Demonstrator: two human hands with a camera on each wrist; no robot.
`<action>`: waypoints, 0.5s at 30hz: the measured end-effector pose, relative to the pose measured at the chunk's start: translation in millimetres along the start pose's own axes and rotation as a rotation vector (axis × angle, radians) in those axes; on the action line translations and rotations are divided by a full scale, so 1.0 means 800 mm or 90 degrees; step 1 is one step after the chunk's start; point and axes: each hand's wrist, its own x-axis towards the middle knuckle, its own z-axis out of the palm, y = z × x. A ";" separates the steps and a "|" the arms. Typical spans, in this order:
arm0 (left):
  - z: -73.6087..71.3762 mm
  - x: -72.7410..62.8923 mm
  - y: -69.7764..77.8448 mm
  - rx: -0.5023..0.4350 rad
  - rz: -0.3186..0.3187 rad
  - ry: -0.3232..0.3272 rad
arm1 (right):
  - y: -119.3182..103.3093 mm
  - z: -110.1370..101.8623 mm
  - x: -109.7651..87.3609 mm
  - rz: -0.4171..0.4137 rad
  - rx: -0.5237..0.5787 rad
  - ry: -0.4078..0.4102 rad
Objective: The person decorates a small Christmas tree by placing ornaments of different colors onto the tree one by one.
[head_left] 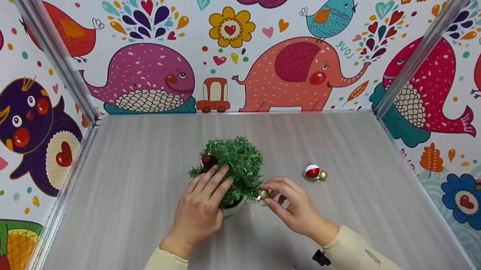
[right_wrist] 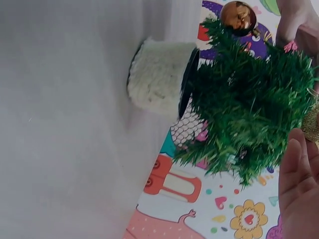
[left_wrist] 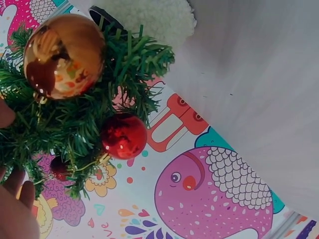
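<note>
A small artificial Christmas tree (head_left: 243, 159) stands upright in a fuzzy white pot (right_wrist: 157, 77). My left hand (head_left: 201, 207) rests on its left side, long fingers laid over the green branches. Between thumb and fingertips, my right hand (head_left: 296, 205) pinches a glittery gold ball ornament (right_wrist: 311, 124) at the tree's lower right edge. In the left wrist view a shiny gold ball (left_wrist: 65, 56) and a red ball (left_wrist: 123, 136) hang on the branches, with a darker red ball (left_wrist: 59, 168) behind them.
To the right of the tree, a red-and-white ball (head_left: 312, 171) lies on the grey table (head_left: 140, 210) beside a small gold ball (head_left: 323, 175). Printed cartoon panels (head_left: 216, 83) wall in the table's back and sides. A black object (head_left: 321, 258) is by the right sleeve.
</note>
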 end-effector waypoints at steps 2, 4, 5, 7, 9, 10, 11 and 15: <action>0.000 0.001 0.001 -0.002 0.001 0.001 | 0.002 0.004 -0.002 0.002 0.000 -0.004; 0.000 0.002 0.001 -0.004 0.003 0.004 | 0.005 0.008 -0.005 0.006 0.001 -0.008; 0.000 0.002 0.002 -0.007 0.004 0.006 | 0.007 0.010 -0.007 0.007 0.002 -0.010; 0.000 0.003 0.003 -0.012 0.006 0.011 | 0.008 0.014 -0.008 0.006 0.006 -0.008; -0.001 0.003 0.004 -0.016 0.009 0.016 | 0.004 0.017 -0.008 0.003 0.011 -0.002; -0.001 0.004 0.004 -0.020 0.010 0.020 | 0.001 0.018 -0.006 -0.001 0.013 0.002; -0.001 0.005 0.005 -0.025 0.011 0.025 | -0.004 0.018 -0.004 -0.005 0.012 0.007; -0.002 0.008 0.009 -0.038 0.020 0.049 | -0.027 0.017 0.009 -0.017 0.003 0.022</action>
